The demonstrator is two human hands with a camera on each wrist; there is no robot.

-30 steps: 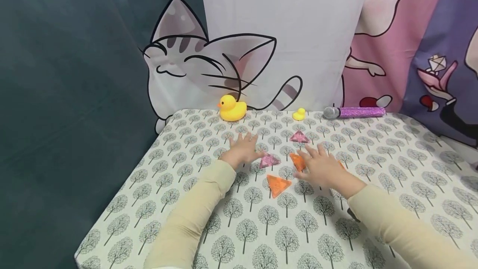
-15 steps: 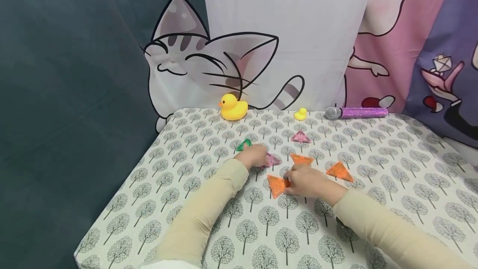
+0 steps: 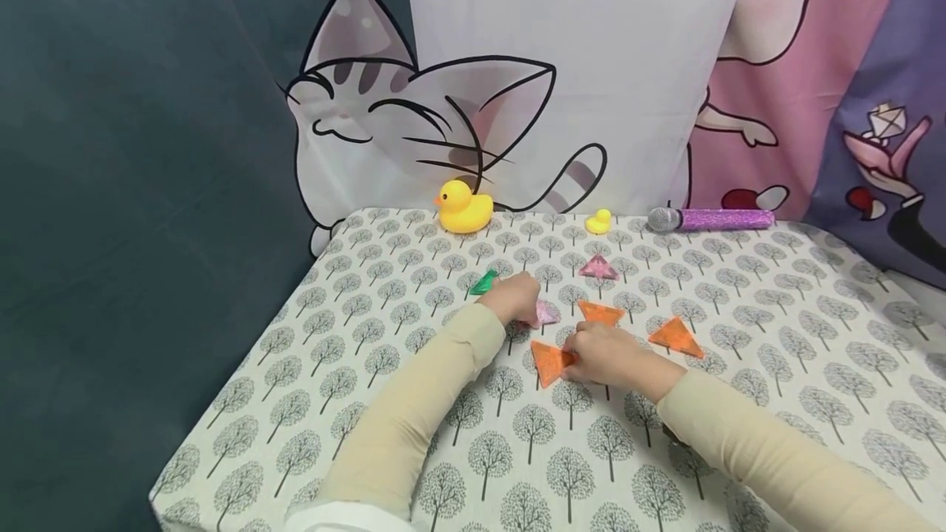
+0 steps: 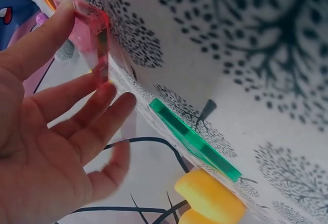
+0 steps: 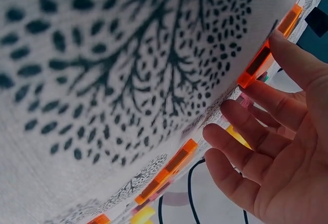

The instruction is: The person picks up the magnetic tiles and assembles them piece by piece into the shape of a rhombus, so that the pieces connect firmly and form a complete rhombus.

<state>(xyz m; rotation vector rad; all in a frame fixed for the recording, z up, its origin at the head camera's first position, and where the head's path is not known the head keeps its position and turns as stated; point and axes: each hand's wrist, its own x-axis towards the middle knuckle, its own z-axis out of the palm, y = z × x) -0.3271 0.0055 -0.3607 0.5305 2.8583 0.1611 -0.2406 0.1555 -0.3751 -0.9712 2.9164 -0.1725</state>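
In the head view my left hand (image 3: 515,296) pinches a translucent pink triangular tile (image 3: 545,314) by its left side. The left wrist view has the thumb and index finger on that pink tile (image 4: 102,42), the other fingers loosely bent. Beside this hand lies a green triangular tile (image 3: 484,282), partly covered in the head view. My right hand (image 3: 608,355) grips the right corner of an orange triangular tile (image 3: 547,364) between thumb and index finger, as the right wrist view confirms. Two further orange tiles lie flat nearby, one just behind the hand (image 3: 600,314), one to its right (image 3: 676,338).
Another pink triangular tile (image 3: 598,268) lies farther back. Along the table's far edge stand a large yellow rubber duck (image 3: 464,208), a small duck (image 3: 599,222) and a purple toy microphone (image 3: 713,220). A tree-print cloth (image 3: 310,401) covers the table; a cat-printed curtain hangs behind.
Both hands were spread over the tiles a second ago. The left came right onto the pink tile, uncovering the green one; the right came down and left onto the orange tile. Both now pinch.
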